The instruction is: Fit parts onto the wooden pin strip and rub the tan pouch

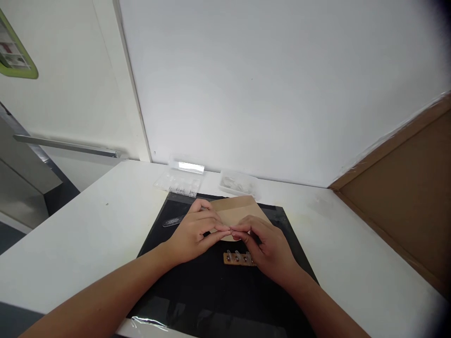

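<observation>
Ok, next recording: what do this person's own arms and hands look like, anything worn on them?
The left hand and right hand are ungloved. Both forearms are bare to the picture's edge, with no sleeve, watch or bracelet in view. Fingernail details are too small to tell.

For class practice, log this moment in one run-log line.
left hand, right hand: fingertips together | grip: unclear | brown sheet: partly hidden | strip: on black mat
</observation>
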Demonstrator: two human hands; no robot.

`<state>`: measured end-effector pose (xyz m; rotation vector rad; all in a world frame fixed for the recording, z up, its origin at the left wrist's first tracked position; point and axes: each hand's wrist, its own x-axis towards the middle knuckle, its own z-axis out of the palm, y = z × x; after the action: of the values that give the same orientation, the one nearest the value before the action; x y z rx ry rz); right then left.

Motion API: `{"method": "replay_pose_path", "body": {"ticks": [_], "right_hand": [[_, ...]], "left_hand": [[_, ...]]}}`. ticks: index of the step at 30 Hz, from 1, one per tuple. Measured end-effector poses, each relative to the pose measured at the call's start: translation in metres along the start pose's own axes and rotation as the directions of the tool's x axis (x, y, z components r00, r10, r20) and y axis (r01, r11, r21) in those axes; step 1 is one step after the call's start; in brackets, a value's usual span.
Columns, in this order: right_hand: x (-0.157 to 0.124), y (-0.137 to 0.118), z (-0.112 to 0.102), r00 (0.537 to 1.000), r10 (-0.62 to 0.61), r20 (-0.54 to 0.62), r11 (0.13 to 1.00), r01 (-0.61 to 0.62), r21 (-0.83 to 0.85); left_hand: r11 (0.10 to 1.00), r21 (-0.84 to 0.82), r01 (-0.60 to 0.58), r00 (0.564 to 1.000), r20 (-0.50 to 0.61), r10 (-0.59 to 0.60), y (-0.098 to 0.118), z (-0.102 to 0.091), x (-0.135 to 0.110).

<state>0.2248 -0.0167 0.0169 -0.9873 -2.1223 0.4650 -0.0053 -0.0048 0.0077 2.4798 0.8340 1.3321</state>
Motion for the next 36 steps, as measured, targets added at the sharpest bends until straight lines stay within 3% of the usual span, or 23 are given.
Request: {"method": "replay_pose_path", "body": {"ticks": [7,11,15,19,31,36], "right_hand": [[-0.001,0.008,-0.007,0.994,0.063,-0.094,0.974,-0.082,-0.213],[-0.001,0.011,-0.007,0.993,0.082,-0.090,0.978,-0.098,-0.185],[-0.002,0.011,-0.003,0.987,0.087,-0.135,0.988,-0.102,-0.112],[-0.002,0.013,-0.001,0.986,0.027,-0.164,0.993,-0.045,-0.108],[-0.002,0.013,0.000,0.997,-0.073,-0.008,0.993,0.072,-0.091],[-0.001,0.017,0.000,0.997,-0.082,0.003,0.993,0.081,-0.081]], "left_hand": [[0.918,0.347,0.192,0.981,-0.061,-0.183,-0.028,-0.010,-0.001],[0.823,0.485,0.294,0.954,-0.105,-0.279,-0.043,-0.017,-0.002],[0.759,0.528,0.380,0.924,-0.172,-0.343,-0.043,-0.018,-0.004],[0.731,0.568,0.378,0.920,-0.144,-0.364,-0.038,-0.014,-0.007],[0.687,0.638,0.349,0.914,-0.070,-0.400,-0.040,-0.005,-0.016],[0.666,0.647,0.372,0.894,-0.056,-0.445,-0.040,-0.005,-0.016]]}}
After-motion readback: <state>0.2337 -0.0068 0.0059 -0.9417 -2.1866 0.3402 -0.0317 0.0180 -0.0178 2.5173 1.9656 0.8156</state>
